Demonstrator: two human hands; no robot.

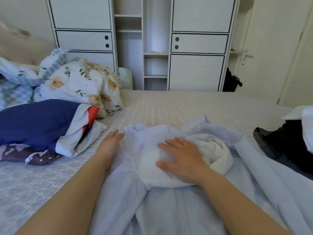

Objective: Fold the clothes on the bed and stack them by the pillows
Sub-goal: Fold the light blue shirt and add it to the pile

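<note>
A pale lilac garment (pixel 169 209) lies crumpled in front of me on the bed (pixel 169 106), with a rolled white piece (pixel 218 155) bunched at its far end. My right hand (pixel 181 160) rests flat on that white bundle, fingers spread and straight. My left hand (pixel 110 143) lies at the garment's left edge, fingers extended and partly tucked under the cloth. A navy, white and red pillow (pixel 39 122) and a floral pillow (pixel 79 83) sit at the left.
A dark garment (pixel 286 146) and a white cloth (pixel 304 119) lie at the bed's right edge. A purple patterned cloth (pixel 28 155) pokes out under the navy pillow. A white wardrobe (pixel 196 44) stands behind the bed; a door (pixel 271 48) is at the right.
</note>
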